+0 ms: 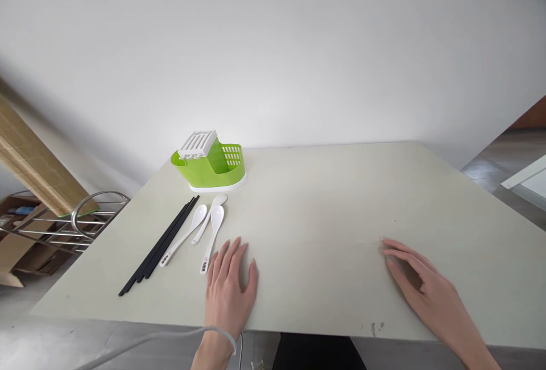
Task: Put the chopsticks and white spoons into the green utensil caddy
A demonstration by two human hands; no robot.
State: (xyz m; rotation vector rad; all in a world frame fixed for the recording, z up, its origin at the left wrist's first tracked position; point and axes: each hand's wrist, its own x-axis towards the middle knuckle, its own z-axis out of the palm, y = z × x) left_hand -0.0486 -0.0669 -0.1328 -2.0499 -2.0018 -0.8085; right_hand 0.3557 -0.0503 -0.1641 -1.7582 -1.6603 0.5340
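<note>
My left hand (230, 285) lies palm down near the table's front edge, fingers spread, holding nothing. Just beyond its fingertips is a white spoon (217, 217), the closest of three. The second spoon (198, 216) and the third spoon (219, 200), which looks turned bowl down, lie beside it. Several black chopsticks (164, 241) lie in a slanted bundle to their left. Behind them stands a green cutlery holder (198, 174) with a white slotted top and white base. Resting on the table at the right, my right hand (426, 287) is loosely curved and open, with nothing in it.
The pale table (315, 205) meets a white wall (298, 52) at the back. Left of it are a metal rack (81, 216), a long cardboard piece (38, 154) and open boxes (17, 250). A grey cable (170, 335) crosses my left wrist.
</note>
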